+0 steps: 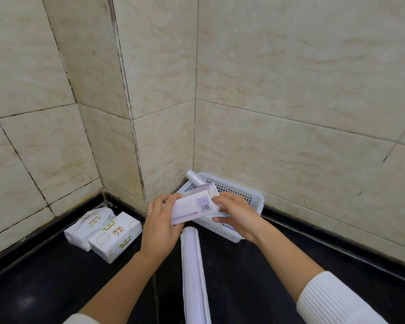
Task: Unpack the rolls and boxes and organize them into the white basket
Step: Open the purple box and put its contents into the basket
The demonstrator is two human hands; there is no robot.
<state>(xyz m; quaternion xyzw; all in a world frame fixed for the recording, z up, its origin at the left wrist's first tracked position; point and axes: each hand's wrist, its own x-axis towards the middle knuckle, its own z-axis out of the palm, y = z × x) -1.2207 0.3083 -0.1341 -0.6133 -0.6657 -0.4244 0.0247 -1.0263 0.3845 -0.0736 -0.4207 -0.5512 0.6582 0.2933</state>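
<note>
Between my two hands, just above the near rim of the white basket [255, 202], I hold a long white and lilac box [192, 206] tilted up to the right, its barcode facing me. My left hand [160, 224] wraps the box's lower left end, fingers curled over the top edge and pressed against it. My right hand [236, 216] meets the upper right end, fingers bent around the open flap; how firmly they press I cannot tell. Sticking out past the far end of the box is a small plastic roll [194, 177], leaning over the basket's back corner. Directly below my grip, a long white roll [194, 274] lies on the black counter [255, 277], running toward me. Left of my left hand sit two tissue packs [103, 232] side by side, near the tiled wall [290, 90].
</note>
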